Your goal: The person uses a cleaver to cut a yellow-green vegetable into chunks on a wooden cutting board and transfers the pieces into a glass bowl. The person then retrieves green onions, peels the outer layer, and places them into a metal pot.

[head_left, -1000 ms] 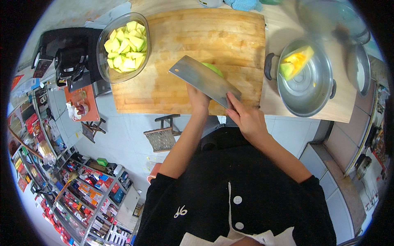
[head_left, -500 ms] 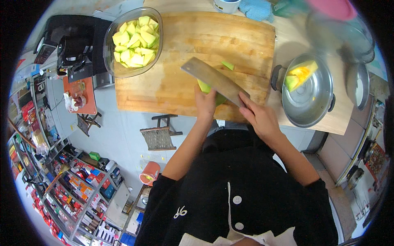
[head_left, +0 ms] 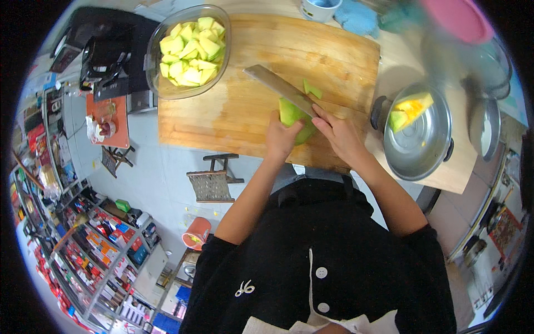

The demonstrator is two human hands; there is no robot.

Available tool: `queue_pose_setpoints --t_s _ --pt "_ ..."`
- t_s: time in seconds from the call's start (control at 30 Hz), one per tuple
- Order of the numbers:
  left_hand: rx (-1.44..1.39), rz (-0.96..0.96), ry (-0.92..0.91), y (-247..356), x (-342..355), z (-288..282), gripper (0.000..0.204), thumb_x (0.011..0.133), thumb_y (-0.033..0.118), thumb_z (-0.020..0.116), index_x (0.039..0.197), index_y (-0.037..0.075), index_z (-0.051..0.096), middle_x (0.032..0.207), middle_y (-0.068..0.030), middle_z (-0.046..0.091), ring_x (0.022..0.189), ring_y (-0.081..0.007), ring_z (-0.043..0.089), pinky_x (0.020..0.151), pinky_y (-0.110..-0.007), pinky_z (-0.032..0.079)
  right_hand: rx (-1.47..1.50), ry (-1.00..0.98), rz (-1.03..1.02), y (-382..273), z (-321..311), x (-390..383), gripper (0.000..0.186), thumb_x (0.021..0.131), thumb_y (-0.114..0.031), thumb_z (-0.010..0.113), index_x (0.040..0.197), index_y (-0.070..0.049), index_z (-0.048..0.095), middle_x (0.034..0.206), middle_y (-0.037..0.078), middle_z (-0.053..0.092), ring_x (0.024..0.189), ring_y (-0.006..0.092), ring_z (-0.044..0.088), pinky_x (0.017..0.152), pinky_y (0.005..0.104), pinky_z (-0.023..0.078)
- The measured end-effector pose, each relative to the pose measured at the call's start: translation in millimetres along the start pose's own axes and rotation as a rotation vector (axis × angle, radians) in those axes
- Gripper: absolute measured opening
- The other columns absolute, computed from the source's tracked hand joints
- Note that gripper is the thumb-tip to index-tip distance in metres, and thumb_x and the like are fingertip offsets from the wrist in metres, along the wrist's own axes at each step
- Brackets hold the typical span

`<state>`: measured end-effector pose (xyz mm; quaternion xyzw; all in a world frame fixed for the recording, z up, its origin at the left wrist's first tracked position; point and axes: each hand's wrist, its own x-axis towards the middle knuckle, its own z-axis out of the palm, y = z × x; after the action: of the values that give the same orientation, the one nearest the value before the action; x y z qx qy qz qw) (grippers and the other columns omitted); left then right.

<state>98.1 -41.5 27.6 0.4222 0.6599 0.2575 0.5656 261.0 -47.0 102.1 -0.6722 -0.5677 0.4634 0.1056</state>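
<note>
On the wooden cutting board point(head_left: 206, 125), my left hand point(head_left: 281, 138) is closed around a green melon piece point(head_left: 290, 113) near the board's front edge. My right hand point(head_left: 343, 138) grips the handle end of a cleaver point(head_left: 278, 85). Its broad blade points to the far left and lies just beyond the melon piece, partly over it; whether the edge touches the flesh is unclear. Right behind the blade lies a thin green sliver point(head_left: 312, 89). Cut pale-green melon chunks point(head_left: 192, 51) fill a clear bowl point(head_left: 226, 42) at the board's far left corner.
Right of the board stands a metal pot point(head_left: 414, 156) holding a melon wedge point(head_left: 410, 111) with orange seedy flesh. A white cup point(head_left: 320, 10), a blue cloth point(head_left: 356, 18) and a pink lid-like thing point(head_left: 459, 19) sit at the back. A woven stool point(head_left: 210, 186) and orange bucket point(head_left: 197, 232) stand below.
The cleaver and my right hand have moved away from me and slightly left. More of the melon piece shows beneath the blade. The whole view has shifted a little.
</note>
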Motion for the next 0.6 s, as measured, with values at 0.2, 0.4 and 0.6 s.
queue_pose_setpoints --t_s 0.2,0.4,0.6 --pt "0.206 0.151 -0.131 6 3 -19 0.048 0.066 0.021 0.071 0.101 -0.004 0.052 0.09 -0.02 0.064 0.086 -0.0306 0.063 0.074 -0.037 0.048 -0.019 0.075 -0.091 12 -23 -53 0.041 0.089 -0.033 0.051 0.125 -0.013 0.051 0.081 0.022 0.062 0.073 0.0368 0.061 0.065 0.0384 0.046" --pt "0.233 0.152 -0.201 19 5 -17 0.033 0.064 0.013 0.071 0.093 -0.001 0.062 0.092 -0.0132 0.066 0.085 -0.0225 0.063 0.074 -0.032 0.048 -0.255 -0.039 0.014 13 -33 -72 0.044 0.088 -0.041 0.05 0.123 -0.017 0.053 0.079 0.018 0.063 0.07 0.0352 0.061 0.063 0.0414 0.047" --pt "0.075 0.122 -0.258 35 2 -11 0.033 0.065 0.01 0.069 0.095 -0.002 0.061 0.09 -0.0143 0.066 0.085 -0.0219 0.064 0.076 -0.032 0.048 -0.177 -0.12 0.007 14 -59 -77 0.044 0.09 -0.037 0.048 0.125 -0.011 0.051 0.079 0.02 0.062 0.068 0.0368 0.061 0.064 0.0393 0.047"
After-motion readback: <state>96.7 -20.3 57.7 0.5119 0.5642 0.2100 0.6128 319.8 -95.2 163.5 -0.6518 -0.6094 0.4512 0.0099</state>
